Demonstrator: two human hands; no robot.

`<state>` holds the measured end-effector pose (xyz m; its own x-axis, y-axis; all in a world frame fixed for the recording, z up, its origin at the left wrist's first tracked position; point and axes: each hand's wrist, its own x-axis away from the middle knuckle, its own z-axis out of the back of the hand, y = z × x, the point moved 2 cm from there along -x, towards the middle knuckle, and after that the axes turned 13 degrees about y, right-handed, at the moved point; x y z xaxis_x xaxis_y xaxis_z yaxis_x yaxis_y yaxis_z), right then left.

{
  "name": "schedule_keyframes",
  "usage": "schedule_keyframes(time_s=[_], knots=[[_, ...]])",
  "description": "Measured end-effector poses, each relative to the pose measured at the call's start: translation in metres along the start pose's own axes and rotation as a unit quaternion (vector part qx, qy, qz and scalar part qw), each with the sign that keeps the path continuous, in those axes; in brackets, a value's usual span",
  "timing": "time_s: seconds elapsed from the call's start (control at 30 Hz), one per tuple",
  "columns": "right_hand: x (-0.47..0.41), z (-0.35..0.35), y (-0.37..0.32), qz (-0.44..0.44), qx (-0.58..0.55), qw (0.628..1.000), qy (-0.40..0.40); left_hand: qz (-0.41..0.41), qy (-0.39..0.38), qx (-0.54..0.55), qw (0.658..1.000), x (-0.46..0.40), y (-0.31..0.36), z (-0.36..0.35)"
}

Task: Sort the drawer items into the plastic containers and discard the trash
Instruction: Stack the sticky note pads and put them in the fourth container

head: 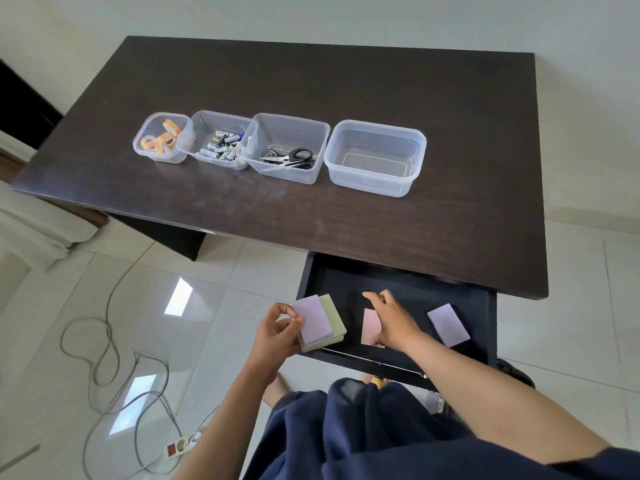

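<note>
The dark drawer (485,327) stands pulled out under the desk's front edge. My left hand (277,332) grips a stack of sticky-note pads (320,322), lilac on top and pale green beneath, at the drawer's left corner. My right hand (391,322) reaches into the drawer and lies over a pink pad (370,325), fingers spread; whether it grips the pad is hidden. Another lilac pad (448,325) lies at the drawer's right. An empty clear container (375,157) stands rightmost in the row on the desk.
Three more clear tubs stand in the row: one with tape rolls (162,136), one with batteries (218,142), one with scissors (289,148). The dark desk (346,220) has bare wood in front. Cables and a power strip (180,446) lie on the tiled floor at left.
</note>
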<state>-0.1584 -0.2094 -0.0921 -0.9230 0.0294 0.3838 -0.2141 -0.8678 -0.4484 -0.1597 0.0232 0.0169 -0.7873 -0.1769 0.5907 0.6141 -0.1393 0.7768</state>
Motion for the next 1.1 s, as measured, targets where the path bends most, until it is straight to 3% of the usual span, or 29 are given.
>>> schedule_keyframes(time_s=[0.13, 0.23, 0.43, 0.67, 0.8, 1.1], knots=[[0.005, 0.005, 0.007, 0.012, 0.020, 0.999, -0.023, 0.004, -0.003, -0.001, 1.000, -0.001, -0.003, -0.002], [0.010, 0.012, 0.009, 0.034, 0.045, 0.998, 0.012, 0.006, -0.007, 0.000, 1.000, -0.001, -0.004, -0.006], [0.024, 0.033, 0.009, -0.060, -0.122, 0.989, 0.060, 0.001, -0.017, 0.000, 1.000, -0.005, -0.001, -0.015], [0.051, 0.081, -0.014, -0.125, -0.350, 0.903, 0.215, -0.011, -0.032, -0.003, 0.999, -0.007, 0.004, -0.026], [0.067, 0.100, -0.037, -0.108, -0.415, 0.871, 0.240, -0.034, -0.050, -0.011, 0.998, -0.007, 0.007, -0.033], [0.081, 0.108, -0.071, -0.050, -0.404, 0.891, 0.201, -0.086, -0.097, 0.034, 0.991, 0.012, 0.031, -0.038]])
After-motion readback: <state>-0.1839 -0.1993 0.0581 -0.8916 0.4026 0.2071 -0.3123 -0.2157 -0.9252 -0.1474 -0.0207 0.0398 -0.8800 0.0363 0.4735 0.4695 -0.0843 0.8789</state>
